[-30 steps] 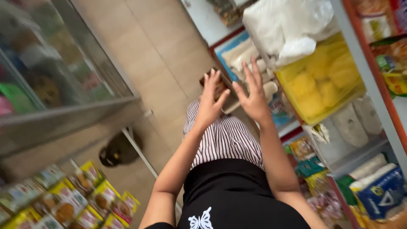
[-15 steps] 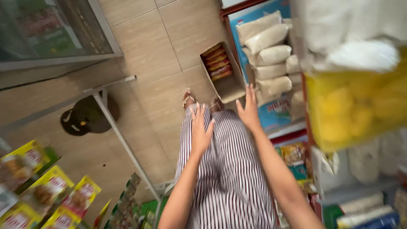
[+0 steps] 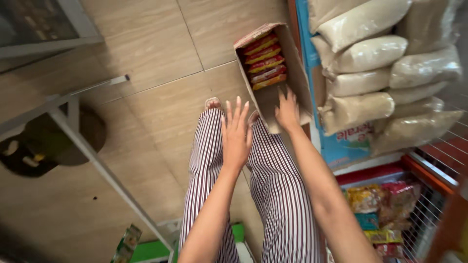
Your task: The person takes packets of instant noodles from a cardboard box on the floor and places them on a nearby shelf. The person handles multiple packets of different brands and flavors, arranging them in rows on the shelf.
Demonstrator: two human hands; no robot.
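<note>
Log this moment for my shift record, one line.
right hand: in cardboard box | left hand: open, above striped trousers

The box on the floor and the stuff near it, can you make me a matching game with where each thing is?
Things:
1. cardboard box
2. red packets
3. pale sacks
4. left hand

Places:
A. stacked on the shelf
B. open above the striped trousers
C. on the tiled floor
D. inside the box

Pairs: 1-C, 2-D, 3-A, 4-B

Both arms outstretched, left hand (image 3: 236,139) and right hand (image 3: 287,112) open-fingered
</note>
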